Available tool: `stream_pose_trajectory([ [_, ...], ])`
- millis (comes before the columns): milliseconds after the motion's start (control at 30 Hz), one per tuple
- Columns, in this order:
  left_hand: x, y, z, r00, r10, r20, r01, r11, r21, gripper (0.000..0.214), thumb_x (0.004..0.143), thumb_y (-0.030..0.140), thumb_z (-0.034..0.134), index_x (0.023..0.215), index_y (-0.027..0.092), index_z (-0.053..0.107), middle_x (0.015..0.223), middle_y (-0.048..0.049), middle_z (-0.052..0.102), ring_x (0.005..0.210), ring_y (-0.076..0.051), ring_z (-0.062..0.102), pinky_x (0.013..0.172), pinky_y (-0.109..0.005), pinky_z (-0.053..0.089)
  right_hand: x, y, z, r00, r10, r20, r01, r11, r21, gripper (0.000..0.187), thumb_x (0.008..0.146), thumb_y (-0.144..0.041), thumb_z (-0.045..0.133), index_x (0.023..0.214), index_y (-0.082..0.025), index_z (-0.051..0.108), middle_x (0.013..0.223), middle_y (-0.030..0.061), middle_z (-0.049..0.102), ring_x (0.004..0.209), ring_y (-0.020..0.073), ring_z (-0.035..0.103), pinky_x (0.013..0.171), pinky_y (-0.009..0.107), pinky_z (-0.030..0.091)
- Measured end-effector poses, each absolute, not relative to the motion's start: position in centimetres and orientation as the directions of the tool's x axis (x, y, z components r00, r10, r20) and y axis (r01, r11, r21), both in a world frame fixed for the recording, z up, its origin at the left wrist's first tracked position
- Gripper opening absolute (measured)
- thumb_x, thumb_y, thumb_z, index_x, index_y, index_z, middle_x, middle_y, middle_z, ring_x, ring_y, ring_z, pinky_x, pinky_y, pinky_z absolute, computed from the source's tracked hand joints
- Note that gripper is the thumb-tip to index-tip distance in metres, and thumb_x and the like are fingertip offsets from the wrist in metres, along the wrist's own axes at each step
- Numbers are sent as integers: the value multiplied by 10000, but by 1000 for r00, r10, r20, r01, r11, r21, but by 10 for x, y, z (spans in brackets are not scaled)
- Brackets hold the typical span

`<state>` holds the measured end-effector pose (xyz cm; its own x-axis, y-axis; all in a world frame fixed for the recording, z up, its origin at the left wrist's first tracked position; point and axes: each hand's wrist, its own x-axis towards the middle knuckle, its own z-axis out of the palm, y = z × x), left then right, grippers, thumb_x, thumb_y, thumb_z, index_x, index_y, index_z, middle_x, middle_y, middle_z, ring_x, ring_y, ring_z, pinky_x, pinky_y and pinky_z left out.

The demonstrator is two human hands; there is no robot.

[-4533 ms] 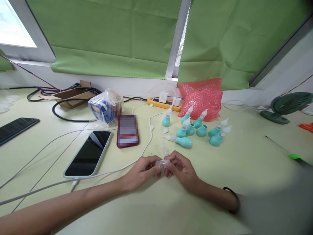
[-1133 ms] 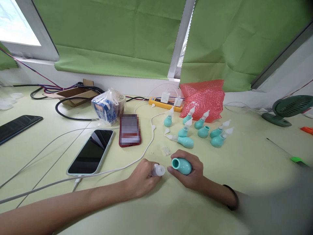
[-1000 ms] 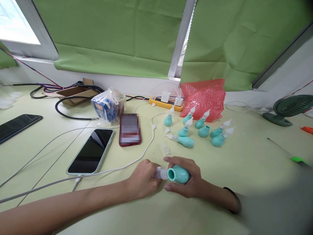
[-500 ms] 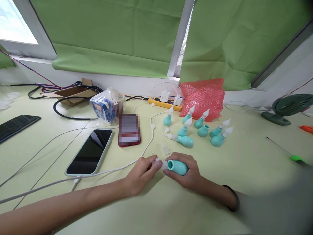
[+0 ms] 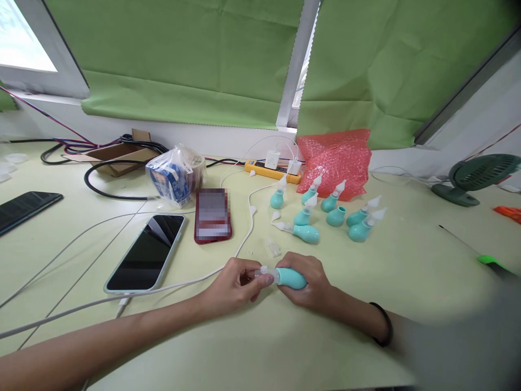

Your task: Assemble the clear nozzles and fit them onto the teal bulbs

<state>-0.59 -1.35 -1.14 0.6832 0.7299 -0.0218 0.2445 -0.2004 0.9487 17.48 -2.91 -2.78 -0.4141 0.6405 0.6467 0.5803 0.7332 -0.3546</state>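
My right hand (image 5: pixel 306 278) is wrapped round a teal rubber squeeze bulb (image 5: pixel 292 278) lying sideways, its mouth facing left. Between the thumb and fingers of my left hand (image 5: pixel 240 281) is a clear plastic nozzle piece (image 5: pixel 264 271), whose right end meets the bulb's mouth. How deep it sits inside is hidden. Just beyond my hands, a small clear plastic piece (image 5: pixel 273 248) lies on the table. Farther back, a bulb with a nozzle and white tip (image 5: pixel 306 233) rests on its side. Several similar bulbs stand around it, and one bulb (image 5: pixel 336 216) has no nozzle.
Left of my hands lie a black-screened phone (image 5: pixel 147 254), a red-cased phone (image 5: pixel 213 215) and a white cable (image 5: pixel 175 286). Behind are a bagged blue package (image 5: pixel 176 175), an orange power strip (image 5: pixel 272 171) and red bubble wrap (image 5: pixel 334 165). A screwdriver (image 5: pixel 490 260) and green fan (image 5: pixel 480 175) are right.
The nozzle piece and the bulb have come together; before, the bulb's open mouth showed beside the nozzle. My right hand has turned the bulb slightly. The whole view has shifted a little.
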Motion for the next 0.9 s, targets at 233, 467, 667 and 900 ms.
stream_pose_trajectory([
  [233, -4, -18, -11, 616, 782, 97, 392, -411, 823, 357, 780, 374, 435, 526, 125, 462, 467, 49, 298, 450, -59, 247, 406, -187, 202, 175, -28, -28, -433, 672, 600, 609, 709, -355, 121, 613, -117, 475, 711, -181, 503, 567, 3, 528, 498, 121, 489, 432, 214, 342],
  [467, -5, -22, -18, 632, 713, 303, 408, -638, 653, 215, 774, 277, 464, 673, 107, 547, 502, 29, 385, 452, -71, 315, 436, -191, 259, 173, -29, -24, -430, 796, 427, 540, 605, -584, 110, 543, -109, 496, 634, -161, 527, 541, -12, 534, 479, 93, 461, 462, 193, 355],
  [667, -7, -23, -23, 664, 581, 471, 319, -789, 525, 186, 798, 227, 431, 709, 107, 541, 533, -9, 453, 479, -97, 368, 444, -201, 299, 172, -31, -15, -436, 895, 96, 516, 336, -788, 43, 540, -114, 542, 571, -140, 526, 497, -41, 444, 471, 65, 390, 416, 162, 303],
  [900, -7, -24, -21, 708, 513, 485, 276, -833, 479, 199, 816, 234, 418, 791, 88, 549, 597, -54, 522, 532, -122, 419, 479, -225, 351, 175, -28, -8, -455, 877, -152, 517, 121, -847, 144, 532, -191, 624, 648, -142, 555, 574, -34, 460, 556, 91, 421, 481, 176, 353],
])
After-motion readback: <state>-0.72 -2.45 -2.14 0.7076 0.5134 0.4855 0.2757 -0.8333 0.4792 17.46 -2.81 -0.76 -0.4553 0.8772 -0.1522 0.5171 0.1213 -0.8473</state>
